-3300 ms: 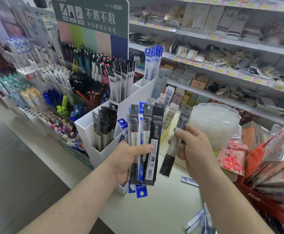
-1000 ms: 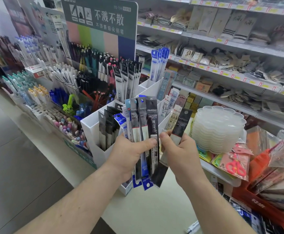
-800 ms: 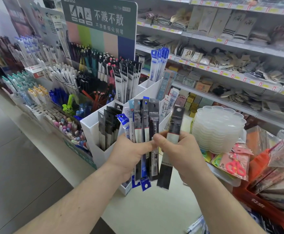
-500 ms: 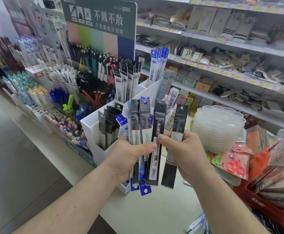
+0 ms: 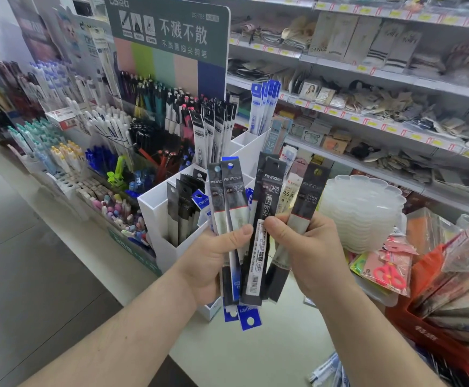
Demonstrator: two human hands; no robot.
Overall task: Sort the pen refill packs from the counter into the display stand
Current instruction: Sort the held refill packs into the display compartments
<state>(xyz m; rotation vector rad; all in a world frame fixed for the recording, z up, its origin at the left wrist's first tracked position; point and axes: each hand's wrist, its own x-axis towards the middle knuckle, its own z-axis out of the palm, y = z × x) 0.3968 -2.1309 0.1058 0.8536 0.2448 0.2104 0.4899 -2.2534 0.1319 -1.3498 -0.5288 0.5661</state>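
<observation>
Left hand (image 5: pixel 213 258) grips a fan of long flat black and blue plastic refill packs (image 5: pixel 232 219), thumb clamped across the front. Right hand (image 5: pixel 308 247) pinches two more black refill packs (image 5: pixel 306 196), thumb on the inner one. Both bunches held upright, nearly touching, above the pale table (image 5: pixel 255 356), just in front of the white compartmented display stand (image 5: pixel 158 210).

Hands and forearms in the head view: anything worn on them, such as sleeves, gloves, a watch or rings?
Nothing worn shows. The left hand and right hand are bare, with no gloves and no rings on the fingers in view. Both forearms are bare down to the frame's lower edge; no sleeve, watch or bracelet appears. Fingernails are short and unpainted.
</observation>
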